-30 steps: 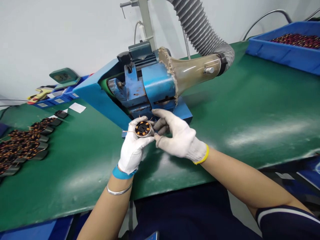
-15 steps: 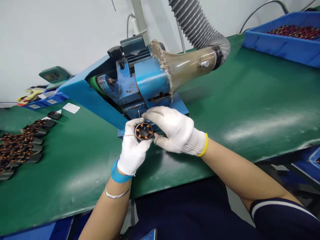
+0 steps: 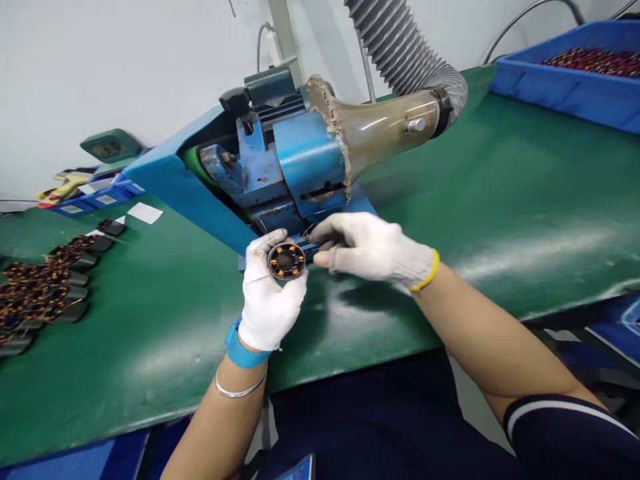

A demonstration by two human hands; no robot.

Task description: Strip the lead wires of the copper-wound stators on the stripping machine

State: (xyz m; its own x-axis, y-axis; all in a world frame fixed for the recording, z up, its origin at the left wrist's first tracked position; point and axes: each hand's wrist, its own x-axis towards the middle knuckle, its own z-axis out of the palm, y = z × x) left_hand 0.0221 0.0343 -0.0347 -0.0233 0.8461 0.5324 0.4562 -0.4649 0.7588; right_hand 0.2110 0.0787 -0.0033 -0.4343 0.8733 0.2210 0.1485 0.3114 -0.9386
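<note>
Two gloved hands of mine sit near the middle of the frame. My left hand (image 3: pixel 270 293) is the nearer to the wound metal ring (image 3: pixel 287 269), thumb and fingers closed around its wall. From my right hand (image 3: pixel 319 245), the ring lies just to the left, apart from the thumb; those fingers are curled, and I cannot tell whether they pinch a wire. The ring's round face points up toward me, its short axis running through that face, with no long side across the frame. Thin copper wire ends (image 3: pixel 307 233) show at its upper right, beside my right fingertips. Beyond, upper centre, stands the blue machine (image 3: pixel 310 157).
</note>
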